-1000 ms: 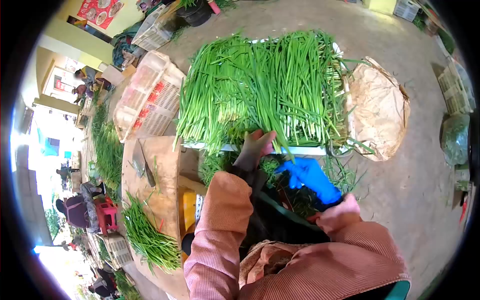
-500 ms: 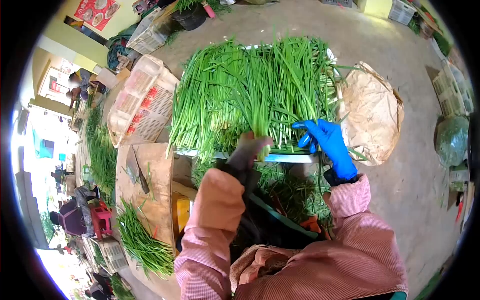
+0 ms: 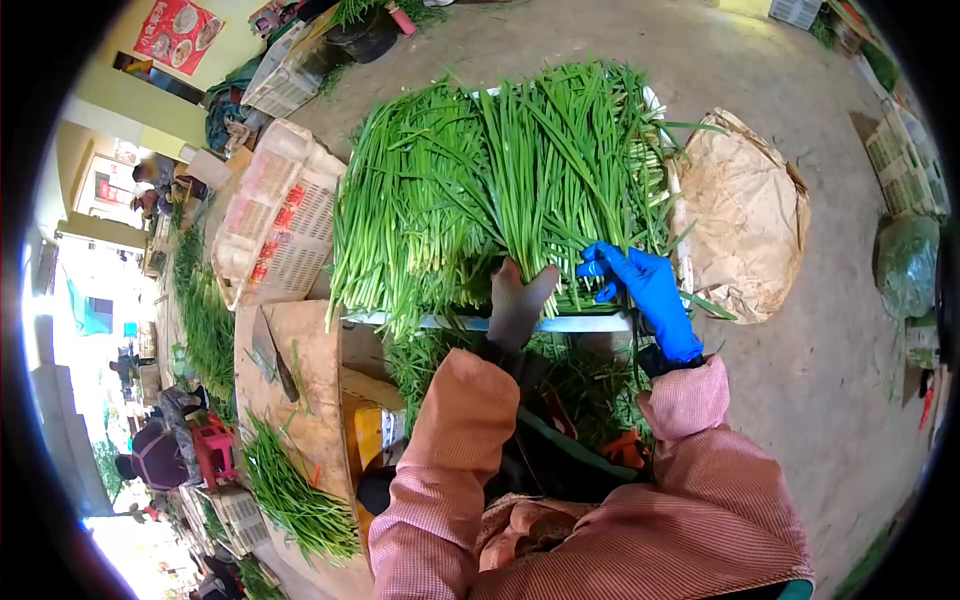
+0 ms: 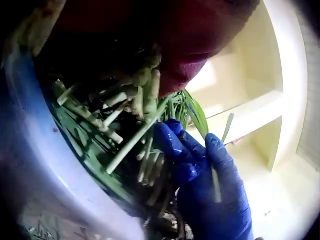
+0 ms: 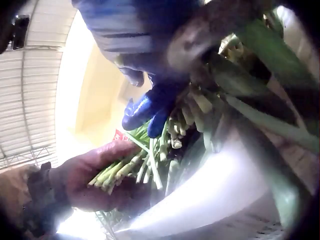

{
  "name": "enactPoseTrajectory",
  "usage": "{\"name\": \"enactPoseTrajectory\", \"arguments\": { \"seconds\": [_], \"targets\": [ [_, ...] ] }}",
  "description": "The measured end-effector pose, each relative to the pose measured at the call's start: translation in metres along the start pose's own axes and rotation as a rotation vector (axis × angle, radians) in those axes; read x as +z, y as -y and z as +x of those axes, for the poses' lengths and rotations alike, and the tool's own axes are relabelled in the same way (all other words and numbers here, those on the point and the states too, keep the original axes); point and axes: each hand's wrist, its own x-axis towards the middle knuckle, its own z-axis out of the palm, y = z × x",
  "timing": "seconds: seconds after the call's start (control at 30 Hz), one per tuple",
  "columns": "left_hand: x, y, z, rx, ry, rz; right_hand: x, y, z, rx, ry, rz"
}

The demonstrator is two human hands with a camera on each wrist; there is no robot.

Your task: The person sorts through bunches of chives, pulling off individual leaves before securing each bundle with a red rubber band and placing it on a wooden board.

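Green leafy stalks (image 3: 420, 180) with pale cut ends lie in rows over a white tray (image 3: 590, 323). My left hand (image 3: 522, 300) grips a bunch at its pale ends, near the tray's front edge; in the right wrist view this hand (image 5: 102, 172) has the ends poking out past its fingers. Just to the right is my blue-gloved right hand (image 3: 652, 300), over the tray's front right part. The left wrist view has a thin stalk (image 4: 216, 186) caught between the fingers of the blue glove (image 4: 205, 185). The palm is hidden in the head view.
A brown paper sack (image 3: 745, 220) lies right of the tray, a white crate (image 3: 280, 215) left. A wooden board (image 3: 300, 370) at the left bears a knife (image 3: 276, 355) and a green bunch (image 3: 295, 490). Loose greens (image 3: 580, 385) are below the tray; people sit far left.
My right hand has risen from below the tray to its front right part. My left hand, gripping the bunch, has shifted slightly, with the bunch's leaves now lying farther right over the row.
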Motion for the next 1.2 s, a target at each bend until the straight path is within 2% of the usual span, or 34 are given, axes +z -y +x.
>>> {"name": "enactPoseTrajectory", "arguments": {
  "seconds": [0.03, 0.1, 0.13, 0.17, 0.23, 0.27, 0.37, 0.4, 0.43, 0.5, 0.57, 0.63, 0.67, 0.7, 0.77, 0.8, 0.83, 0.9, 0.93, 1.0, 1.03, 1.1, 1.13, 1.17, 1.2],
  "targets": [
    [0.003, 0.011, 0.003, 0.002, 0.002, 0.006, -0.001, -0.001, 0.001, -0.003, -0.001, 0.006],
    [0.012, 0.025, 0.006, 0.070, -0.140, 0.200, -0.002, -0.003, 0.001, -0.005, -0.004, 0.058],
    [0.012, 0.022, 0.009, 0.011, -0.046, 0.172, -0.003, -0.004, 0.001, 0.011, 0.005, 0.064],
    [0.017, 0.020, 0.013, 0.007, -0.051, 0.174, -0.002, -0.005, 0.001, 0.015, 0.010, 0.067],
    [0.036, 0.006, 0.017, -0.134, -0.142, 0.006, -0.002, -0.004, 0.000, 0.005, -0.032, 0.031],
    [0.039, -0.005, 0.014, -0.158, -0.117, -0.185, -0.004, -0.008, 0.001, -0.008, -0.018, 0.011],
    [0.032, 0.015, 0.021, -0.190, -0.090, -0.143, -0.002, -0.008, 0.002, -0.032, 0.023, 0.037],
    [0.027, -0.010, 0.015, -0.190, -0.090, -0.085, -0.002, -0.010, 0.002, -0.040, 0.035, 0.052],
    [0.019, -0.011, 0.014, -0.186, -0.091, -0.083, -0.002, -0.009, 0.002, -0.044, 0.036, 0.054],
    [0.002, -0.012, 0.011, -0.256, -0.007, -0.377, -0.005, -0.009, 0.001, -0.019, 0.016, 0.066],
    [-0.011, -0.040, 0.003, -0.286, 0.038, -0.274, -0.007, -0.009, -0.001, -0.015, 0.017, 0.089],
    [-0.018, -0.063, -0.008, -0.359, 0.090, -0.416, -0.008, -0.013, 0.000, -0.042, -0.004, 0.075],
    [-0.021, -0.078, -0.019, -0.395, 0.105, -0.401, -0.008, -0.013, 0.000, -0.046, -0.005, 0.078],
    [-0.028, -0.072, -0.025, -0.391, 0.107, -0.397, -0.008, -0.014, 0.000, -0.065, -0.008, 0.079],
    [-0.042, -0.046, -0.032, -0.021, 0.316, -0.021, -0.007, -0.013, -0.001, -0.087, -0.013, 0.084],
    [-0.041, -0.040, -0.036, 0.383, 0.375, 0.055, -0.008, -0.012, -0.001, -0.060, -0.003, 0.015],
    [-0.040, -0.034, -0.038, 0.387, 0.376, 0.054, -0.009, -0.011, -0.001, -0.033, 0.006, -0.056],
    [-0.037, -0.025, -0.041, -0.158, 0.270, -0.284, -0.010, -0.011, -0.002, -0.035, 0.013, -0.151],
    [-0.033, -0.021, -0.042, -0.153, 0.276, -0.285, -0.007, -0.006, -0.006, -0.013, 0.016, -0.218],
    [-0.026, -0.022, -0.043, 0.085, 0.307, -0.194, 0.003, -0.005, -0.010, 0.001, -0.003, -0.243],
    [-0.022, -0.027, -0.044, 0.091, 0.310, -0.191, 0.007, -0.006, -0.011, -0.005, -0.006, -0.242],
    [-0.012, -0.040, -0.048, -0.179, 0.295, -0.475, 0.012, -0.006, -0.013, 0.032, 0.028, -0.200],
    [-0.005, -0.049, -0.050, -0.317, 0.254, -0.558, 0.016, 0.000, -0.019, 0.076, -0.015, -0.129],
    [0.000, -0.049, -0.048, -0.364, 0.206, -0.527, 0.018, -0.001, -0.021, 0.109, -0.080, -0.034],
    [0.004, -0.048, -0.050, -0.293, 0.214, -0.493, 0.020, -0.003, -0.024, 0.053, -0.091, -0.007]
  ]
}}
